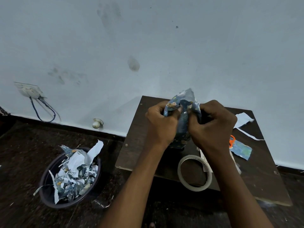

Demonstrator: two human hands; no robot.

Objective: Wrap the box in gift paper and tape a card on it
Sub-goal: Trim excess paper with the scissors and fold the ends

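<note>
Both clamped on paper-wrapped box (181,116): left hand (160,124) at nine o'clock, right hand (213,127) at three; tape (195,172) on tabletop (263,175) at six.

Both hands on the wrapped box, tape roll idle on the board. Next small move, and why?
Probably free the right hand to fetch the tape roll: both hands pinch the paper folded at the box end, and nothing visibly secures that fold.

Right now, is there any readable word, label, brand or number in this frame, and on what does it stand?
None can be read.
gift paper, held by both hands: printed pictures only, no words legible.
tape roll: no label visible.
wall socket: too small to tell.
</note>
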